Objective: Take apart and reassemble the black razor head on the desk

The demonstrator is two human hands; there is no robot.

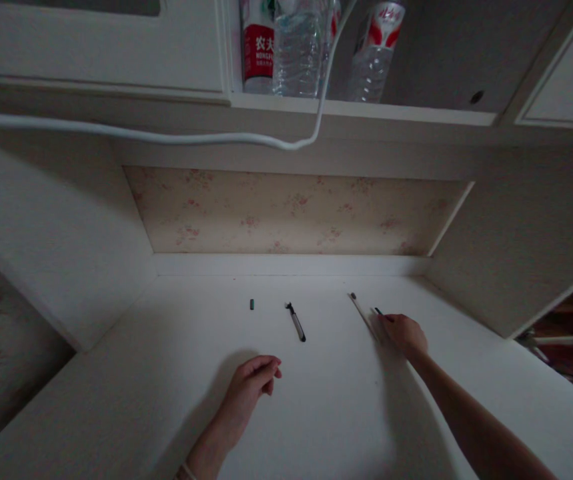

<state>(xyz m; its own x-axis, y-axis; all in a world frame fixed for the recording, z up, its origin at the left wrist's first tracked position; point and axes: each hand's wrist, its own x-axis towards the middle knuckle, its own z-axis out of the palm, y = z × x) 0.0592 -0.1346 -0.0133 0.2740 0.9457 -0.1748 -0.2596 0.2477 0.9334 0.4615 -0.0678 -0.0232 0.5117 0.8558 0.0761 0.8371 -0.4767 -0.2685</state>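
My right hand (405, 335) is at the right of the white desk, fingers pinched on a thin dark-tipped stick (377, 311). Most of that stick is hidden by the fingers, so its kind is unclear. Just left of it lies a slim white stick with a dark head (363, 315), resembling a toothbrush. A pen (297, 324) with a black end and a pale barrel lies slanted near the middle. Further left is a tiny green and black piece (251, 305). My left hand (252, 385) hovers nearer to me, below the pen, fingers curled together with nothing visible in them.
Overhead, a shelf (416, 115) holds several plastic bottles (296, 53). A white cable (191, 139) hangs across in front of it. Side panels (496, 227) enclose the desk (316, 413) left and right, with floral wallpaper (266, 213) behind.
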